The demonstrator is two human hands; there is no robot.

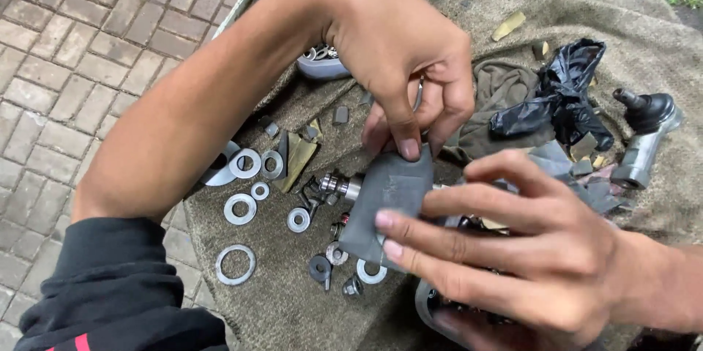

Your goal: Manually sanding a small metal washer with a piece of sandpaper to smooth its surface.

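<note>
Grey brick paving (80, 36), olive cloth (659, 21) spread over it, daylight

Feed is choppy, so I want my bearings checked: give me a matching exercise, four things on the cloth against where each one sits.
Things:
1. grey rubber piece
2. black plastic bag
3. ball joint
4. large flat washers

Places:
A. far right of the cloth
B. pinched between the left hand and the right hand
C. left side, near the paving
D. crumpled, upper right of centre

Pairs: 1-B, 2-D, 3-A, 4-C
</note>
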